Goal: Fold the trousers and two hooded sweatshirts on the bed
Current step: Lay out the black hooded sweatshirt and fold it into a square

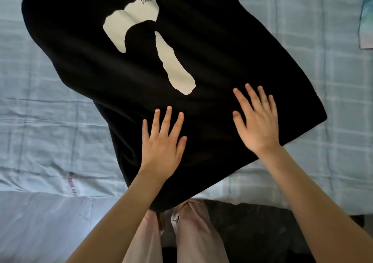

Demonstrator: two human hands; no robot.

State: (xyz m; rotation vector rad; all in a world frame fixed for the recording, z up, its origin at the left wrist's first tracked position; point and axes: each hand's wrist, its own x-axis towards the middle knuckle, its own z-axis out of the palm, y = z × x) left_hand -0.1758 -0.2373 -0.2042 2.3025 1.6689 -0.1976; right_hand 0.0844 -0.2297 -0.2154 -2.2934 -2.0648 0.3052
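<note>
Both hands, left [161, 143] and right [257, 121], are laid flat, fingers spread, on the black sweatshirt [212, 46] at the bed's [40, 101] 6 o'clock edge.

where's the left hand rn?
Head view, lower centre: left hand lies flat on the black sweatshirt near its bottom hem, beside the right hand.

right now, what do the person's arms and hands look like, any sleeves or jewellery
Both forearms are bare as far as the frame shows, with no sleeves in view. The left hand and right hand wear no gloves, rings, watch or bracelet that shows. Between the arms, pale pink trouser legs are the only clothing visible on the person.
</note>
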